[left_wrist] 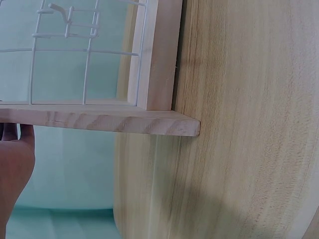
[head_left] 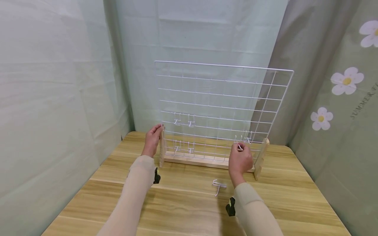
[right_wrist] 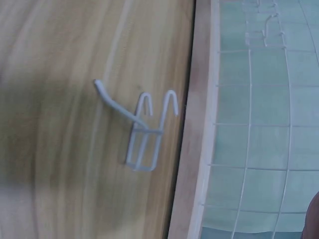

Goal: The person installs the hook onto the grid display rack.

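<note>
A white wire grid panel (head_left: 224, 66) stands upright in a wooden stand (head_left: 200, 160). At the stand's left upright (left_wrist: 124, 123), my left hand (head_left: 151, 141) grips the top end, near the panel's edge. My right hand (head_left: 240, 160) pinches a white wire hook (head_left: 240, 147) before the panel's lower right; the hook's two bent prongs point up and my fingers hide part of it. Beside it, another hook (head_left: 249, 139) hangs on the grid. One loose hook (right_wrist: 148, 131) lies on the table, nearer me than the stand.
Several white hooks hang in two rows at the panel's left, among them an upper hook (head_left: 177, 122) and a lower hook (head_left: 191, 150). The wooden table (head_left: 183, 203) carries everything. Pale curtains (head_left: 206, 36) surround it, the right one printed with flowers.
</note>
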Action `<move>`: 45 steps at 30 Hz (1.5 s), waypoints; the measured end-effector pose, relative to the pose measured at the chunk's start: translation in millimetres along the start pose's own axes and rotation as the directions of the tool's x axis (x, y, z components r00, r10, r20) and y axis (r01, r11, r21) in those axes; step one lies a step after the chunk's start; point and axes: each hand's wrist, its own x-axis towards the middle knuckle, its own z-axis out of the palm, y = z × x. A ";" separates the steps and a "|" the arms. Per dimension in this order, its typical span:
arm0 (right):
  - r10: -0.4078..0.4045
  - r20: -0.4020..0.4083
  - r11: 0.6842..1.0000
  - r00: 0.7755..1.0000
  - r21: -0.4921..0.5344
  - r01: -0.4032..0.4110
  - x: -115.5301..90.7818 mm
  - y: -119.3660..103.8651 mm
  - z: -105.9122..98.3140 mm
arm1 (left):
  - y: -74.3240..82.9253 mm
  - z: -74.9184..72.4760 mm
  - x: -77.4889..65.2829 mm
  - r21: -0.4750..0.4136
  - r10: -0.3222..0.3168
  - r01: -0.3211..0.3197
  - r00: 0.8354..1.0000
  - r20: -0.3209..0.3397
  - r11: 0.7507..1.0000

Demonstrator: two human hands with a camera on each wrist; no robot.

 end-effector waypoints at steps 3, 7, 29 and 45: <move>0.004 -0.017 1.000 1.000 0.000 -0.004 1.7 -4.3 3.1 | -0.1 -0.3 -0.1 -0.007 0.006 -0.006 1.000 -0.003 1.000; 0.032 -0.016 0.999 0.999 -0.004 -0.032 2.2 -8.3 7.2 | -0.7 -0.6 0.7 -0.012 0.010 -0.010 1.000 -0.005 1.000; 0.062 -0.022 0.998 0.998 0.000 -0.062 9.8 -24.8 16.4 | -1.6 0.1 3.2 -0.019 0.002 -0.002 1.000 -0.003 1.000; 0.148 0.100 0.988 0.984 -0.062 -0.142 8.4 -14.2 15.7 | -2.3 -0.5 2.4 -0.018 0.016 -0.016 1.000 0.010 1.000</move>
